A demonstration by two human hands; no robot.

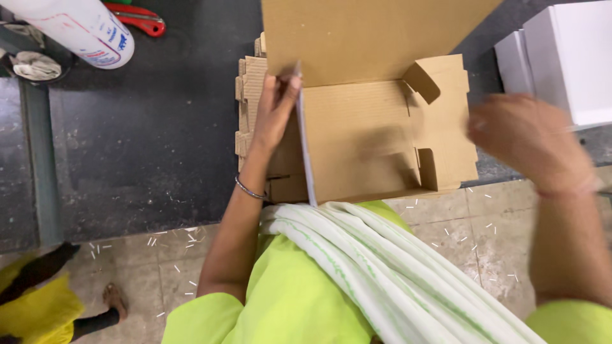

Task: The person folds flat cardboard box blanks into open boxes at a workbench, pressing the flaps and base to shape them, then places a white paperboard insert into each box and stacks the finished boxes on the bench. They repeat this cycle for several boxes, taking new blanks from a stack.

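Observation:
A brown cardboard box (357, 134) lies unfolded on a dark worktop (146, 140), its big lid flap standing up at the back. My left hand (275, 105) grips the box's left side flap (305, 140) and holds it upright on edge. My right hand (529, 140) hovers, blurred, to the right of the box with fingers loosely spread and nothing in it. A thin bangle (247, 189) sits on my left wrist.
A stack of flat cardboard blanks (245, 95) lies under the box at its left. White boxes (561, 51) stand at the right. A white roll (80, 28) and red-handled scissors (137, 18) lie at the back left. Another person's foot (115, 299) shows on the tiled floor.

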